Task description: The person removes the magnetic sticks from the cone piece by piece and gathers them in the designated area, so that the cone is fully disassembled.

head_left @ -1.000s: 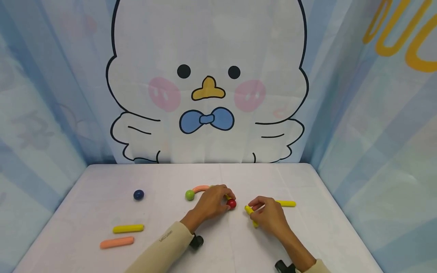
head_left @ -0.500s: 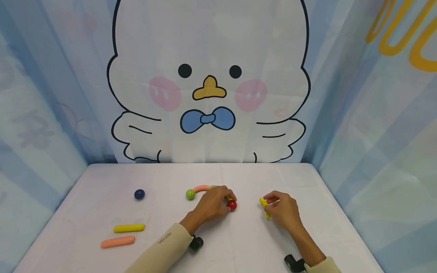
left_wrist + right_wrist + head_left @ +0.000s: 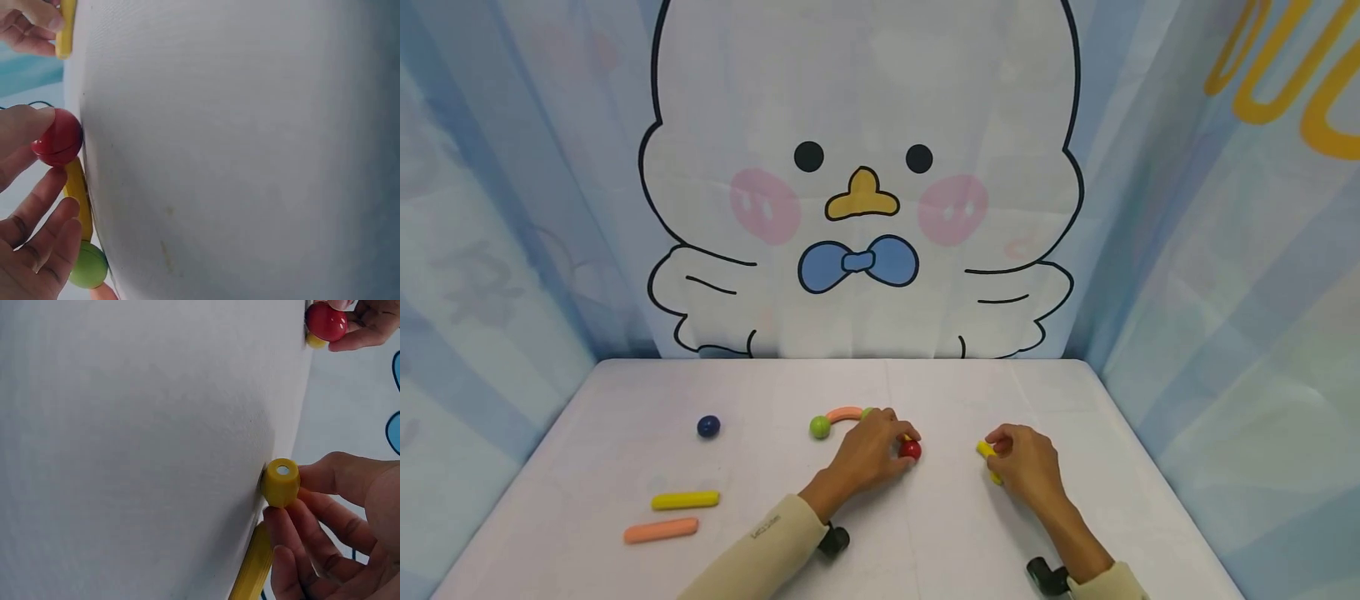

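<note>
- Yellow stick [image 3: 280, 482] pinched in my right hand [image 3: 1026, 468], thumb on one side and fingertips [image 3: 294, 519] on the other; its blunt end, with a small pale dot in the middle, faces away from my palm toward my left hand [image 3: 868, 450].
- Its long axis runs roughly along the line between my two hands, and the rest of its length is hidden inside my grip.
- A second yellow stick [image 3: 253, 565] lies flat on the white table [image 3: 925, 533] just beside my right fingers, on the side away from the left hand.
- My left hand pinches a red ball [image 3: 911, 451] with its thumb and curled fingers; the ball sits at the end of a short yellow piece [image 3: 77, 197] that leads to a green ball [image 3: 87, 267].
- The red ball is near my right grip but apart from it, bare table between.
- The head view shows the gap between the hands; only the right wrist view shows the stick's end face, and only the left wrist view shows the yellow piece joined behind the red ball.
- Farther off past my left hand: another green ball [image 3: 819, 427], a navy ball [image 3: 708, 427], a yellow rod [image 3: 686, 501], an orange rod [image 3: 661, 531].
</note>
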{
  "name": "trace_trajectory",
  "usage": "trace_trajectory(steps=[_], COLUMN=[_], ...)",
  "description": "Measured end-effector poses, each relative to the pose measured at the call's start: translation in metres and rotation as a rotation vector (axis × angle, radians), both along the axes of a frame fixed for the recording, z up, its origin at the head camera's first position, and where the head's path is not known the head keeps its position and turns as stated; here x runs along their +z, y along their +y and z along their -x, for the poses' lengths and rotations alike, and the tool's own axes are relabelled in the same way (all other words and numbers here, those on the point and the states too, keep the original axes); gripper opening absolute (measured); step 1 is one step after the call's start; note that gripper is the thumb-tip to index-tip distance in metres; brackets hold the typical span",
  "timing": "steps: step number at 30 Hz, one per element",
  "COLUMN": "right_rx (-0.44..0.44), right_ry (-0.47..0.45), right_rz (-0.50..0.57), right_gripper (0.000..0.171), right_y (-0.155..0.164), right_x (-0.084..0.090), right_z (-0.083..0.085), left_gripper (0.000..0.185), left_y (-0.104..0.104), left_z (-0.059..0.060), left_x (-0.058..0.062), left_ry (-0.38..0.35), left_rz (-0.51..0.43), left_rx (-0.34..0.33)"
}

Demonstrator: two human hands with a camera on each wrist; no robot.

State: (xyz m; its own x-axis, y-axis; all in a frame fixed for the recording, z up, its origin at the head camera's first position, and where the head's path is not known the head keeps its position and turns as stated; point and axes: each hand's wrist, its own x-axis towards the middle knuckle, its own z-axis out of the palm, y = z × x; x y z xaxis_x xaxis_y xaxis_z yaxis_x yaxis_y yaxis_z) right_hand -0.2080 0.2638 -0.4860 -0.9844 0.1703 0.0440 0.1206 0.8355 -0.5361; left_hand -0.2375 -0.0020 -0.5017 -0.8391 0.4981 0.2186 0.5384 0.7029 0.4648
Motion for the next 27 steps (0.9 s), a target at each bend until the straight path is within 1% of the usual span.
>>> trace_trajectory(steps=[5,8,13,19,24,27], right_rx=[0.012,0.019,0.028,0.026,0.025,0.036], right_ry=[0.032,0.067,0.121,0.115,0.128,0.140], right_rz=[-0.036,-0.056,-0.046,-0.026,-0.035,-0.020], right_gripper=[0.022,0.022,0.021,0.021,0.021,0.020], right_y=[-0.003,-0.005,-0.011,-0.018,-0.020,-0.021], right_x=[-0.001,0.000,0.001,0.003,0.004,0.004], right_z=[-0.001,-0.001,0.000,0.000,0.000,0.000], left_gripper=[0.026,0.024,0.022,0.025,0.028,0.024], left_y=[0.000,0.000,0.000,0.000,0.000,-0.001], left_z=[-0.001,-0.002,-0.002,-0.005,-0.006,-0.007], left_x=[0.002,0.003,0.003,0.002,0.002,0.001], left_ry=[-0.003,0.004,0.019,0.027,0.083,0.128], left_rz=[0.010,0.010,0.005,0.013,0.034,0.039], left_rx=[0.010,0.012,0.013,0.034,0.058,0.065])
